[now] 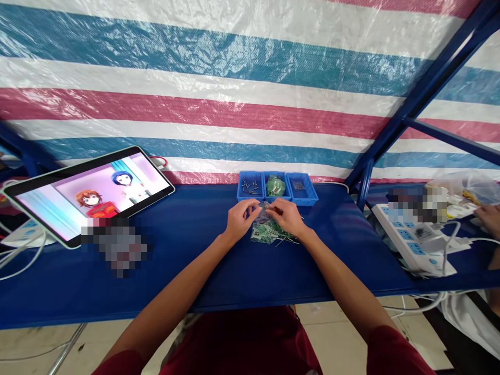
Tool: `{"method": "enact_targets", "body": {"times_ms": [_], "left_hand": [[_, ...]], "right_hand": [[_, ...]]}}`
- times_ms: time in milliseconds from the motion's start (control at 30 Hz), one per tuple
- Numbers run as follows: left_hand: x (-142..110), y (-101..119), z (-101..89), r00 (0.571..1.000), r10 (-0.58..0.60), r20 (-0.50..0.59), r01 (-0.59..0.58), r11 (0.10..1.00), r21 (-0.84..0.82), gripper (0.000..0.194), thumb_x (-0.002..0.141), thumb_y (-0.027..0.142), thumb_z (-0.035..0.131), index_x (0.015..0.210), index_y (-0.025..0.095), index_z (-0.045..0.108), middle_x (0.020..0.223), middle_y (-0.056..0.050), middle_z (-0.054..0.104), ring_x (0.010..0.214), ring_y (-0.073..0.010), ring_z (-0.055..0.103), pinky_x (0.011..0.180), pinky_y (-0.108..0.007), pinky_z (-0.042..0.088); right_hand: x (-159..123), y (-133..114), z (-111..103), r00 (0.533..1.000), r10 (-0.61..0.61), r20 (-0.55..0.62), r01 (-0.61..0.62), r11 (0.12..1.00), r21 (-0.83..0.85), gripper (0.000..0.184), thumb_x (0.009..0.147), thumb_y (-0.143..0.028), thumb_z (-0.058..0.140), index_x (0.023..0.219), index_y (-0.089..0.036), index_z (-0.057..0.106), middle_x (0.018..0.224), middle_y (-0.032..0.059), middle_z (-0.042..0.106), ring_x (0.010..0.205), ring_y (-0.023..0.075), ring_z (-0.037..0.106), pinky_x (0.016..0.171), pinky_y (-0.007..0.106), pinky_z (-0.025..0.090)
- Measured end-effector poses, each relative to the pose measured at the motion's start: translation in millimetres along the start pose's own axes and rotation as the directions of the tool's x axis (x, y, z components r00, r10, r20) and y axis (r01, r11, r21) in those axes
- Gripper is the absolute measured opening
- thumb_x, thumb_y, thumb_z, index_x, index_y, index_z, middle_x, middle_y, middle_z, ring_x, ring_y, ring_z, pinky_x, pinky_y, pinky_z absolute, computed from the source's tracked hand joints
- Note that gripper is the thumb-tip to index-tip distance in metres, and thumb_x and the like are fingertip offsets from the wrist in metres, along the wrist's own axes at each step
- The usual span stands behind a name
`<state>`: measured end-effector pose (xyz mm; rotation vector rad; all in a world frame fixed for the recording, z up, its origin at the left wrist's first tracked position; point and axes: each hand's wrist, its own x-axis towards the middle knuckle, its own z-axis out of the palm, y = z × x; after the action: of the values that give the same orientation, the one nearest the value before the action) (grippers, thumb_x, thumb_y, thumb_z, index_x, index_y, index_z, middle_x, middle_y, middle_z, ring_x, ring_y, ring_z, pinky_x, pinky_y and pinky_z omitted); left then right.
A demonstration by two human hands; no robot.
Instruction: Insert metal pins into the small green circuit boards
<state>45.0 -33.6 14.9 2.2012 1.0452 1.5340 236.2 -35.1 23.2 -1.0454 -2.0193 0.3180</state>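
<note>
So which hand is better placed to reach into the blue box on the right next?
Probably the right hand: it sits closer to that box. The left hand is farther over, near the blue box on the left.

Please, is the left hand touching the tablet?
Apart. The head view shows bare blue table between the left hand and the tablet.

Your blue bench carries a tilted tablet at left, a pixelated item just beside it, three blue bins side by side toward the far edge, and, nearer you, some green packets.
</note>
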Motion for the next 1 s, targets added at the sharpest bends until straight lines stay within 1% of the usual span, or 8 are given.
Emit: {"method": "enact_targets", "body": {"times_ms": [100, 200, 400, 567, 733, 867, 933, 1000], "left_hand": [[1.4, -2.1, 1.3, 0.999, 0.034, 0.034, -0.034, 0.999, 0.003, 0.022, 0.091, 0.037, 0.059, 0.089, 0.017, 0.068, 0.072, -0.002, 0.065, 0.057, -0.0104, 0.052, 0.057, -0.022, 0.043], [2.0, -3.3, 2.2, 0.998, 0.016, 0.054, -0.016, 1.000, -0.003, 0.023, 0.091, 0.036, 0.058, 0.086, 0.017, 0.068, 0.073, -0.002, 0.066, 0.058, -0.0113, 0.054, 0.057, -0.023, 0.044], [1.1, -1.5, 2.6, 0.994, -0.088, 0.064, 0.092, 0.994, -0.056, 0.021, 0.089, 0.036, 0.059, 0.088, 0.017, 0.070, 0.080, -0.004, 0.071, 0.060, -0.0120, 0.059, 0.055, -0.022, 0.044], [0.5, 0.5, 3.4, 0.975, -0.209, 0.069, 0.218, 0.964, -0.151, 0.031, 0.087, 0.037, 0.061, 0.112, 0.019, 0.064, 0.083, -0.003, 0.072, 0.068, -0.0142, 0.065, 0.060, -0.021, 0.049], [0.8, -2.3, 5.2, 0.962, -0.265, 0.069, 0.274, 0.926, -0.260, 0.027, 0.088, 0.039, 0.060, 0.105, 0.018, 0.064, 0.082, -0.003, 0.070, 0.068, -0.0137, 0.065, 0.058, -0.021, 0.050], [1.3, -3.7, 5.7, 0.963, -0.259, 0.080, 0.271, 0.917, -0.292, 0.026, 0.090, 0.038, 0.057, 0.104, 0.018, 0.064, 0.082, -0.003, 0.068, 0.065, -0.0125, 0.063, 0.057, -0.021, 0.050], [1.2, -2.4, 5.2, 0.970, -0.232, 0.074, 0.243, 0.935, -0.257, 0.025, 0.092, 0.037, 0.054, 0.105, 0.018, 0.064, 0.083, -0.003, 0.067, 0.067, -0.0124, 0.063, 0.056, -0.020, 0.050], [1.0, -0.5, 4.2, 0.984, -0.173, 0.046, 0.178, 0.966, -0.188, 0.025, 0.094, 0.035, 0.052, 0.109, 0.018, 0.063, 0.087, -0.005, 0.066, 0.071, -0.0129, 0.063, 0.057, -0.020, 0.050]], "right_hand": [[0.0, -0.5, 0.5, 1.000, 0.013, -0.001, -0.013, 0.999, 0.042, 0.029, 0.091, -0.039, 0.055, 0.072, -0.018, 0.060, 0.064, 0.0008, 0.053, 0.056, 0.0130, 0.047, 0.056, 0.025, 0.035], [0.0, -0.6, 0.4, 0.999, 0.029, -0.025, -0.027, 0.998, 0.061, 0.029, 0.090, -0.040, 0.057, 0.071, -0.018, 0.060, 0.064, 0.0009, 0.054, 0.056, 0.0127, 0.047, 0.056, 0.025, 0.035], [0.7, -1.9, -1.4, 1.000, 0.005, -0.026, -0.003, 0.997, 0.081, 0.033, 0.092, -0.041, 0.053, 0.069, -0.018, 0.061, 0.063, 0.0016, 0.055, 0.057, 0.0136, 0.047, 0.057, 0.026, 0.035], [1.0, -4.4, -3.1, 1.000, 0.024, -0.019, -0.022, 0.995, 0.101, 0.039, 0.093, -0.043, 0.051, 0.065, -0.018, 0.063, 0.061, 0.0018, 0.055, 0.056, 0.0137, 0.047, 0.056, 0.027, 0.035], [1.0, -7.1, -5.2, 0.998, 0.061, -0.020, -0.059, 0.992, 0.113, 0.041, 0.095, -0.044, 0.046, 0.073, -0.017, 0.069, 0.063, 0.0030, 0.058, 0.057, 0.0145, 0.050, 0.058, 0.027, 0.037], [1.3, -7.1, -4.4, 0.994, 0.109, -0.033, -0.103, 0.984, 0.148, 0.036, 0.092, -0.043, 0.050, 0.079, -0.017, 0.071, 0.066, 0.0037, 0.062, 0.058, 0.0149, 0.052, 0.058, 0.027, 0.039], [1.6, -6.5, -3.4, 0.990, 0.140, -0.033, -0.132, 0.977, 0.170, 0.034, 0.090, -0.043, 0.052, 0.075, -0.017, 0.069, 0.065, 0.0034, 0.062, 0.056, 0.0145, 0.052, 0.056, 0.026, 0.039], [2.0, -6.3, -2.8, 0.984, 0.174, -0.027, -0.166, 0.967, 0.192, 0.033, 0.088, -0.043, 0.054, 0.073, -0.017, 0.068, 0.062, 0.0028, 0.061, 0.054, 0.0138, 0.050, 0.054, 0.026, 0.038]]}}
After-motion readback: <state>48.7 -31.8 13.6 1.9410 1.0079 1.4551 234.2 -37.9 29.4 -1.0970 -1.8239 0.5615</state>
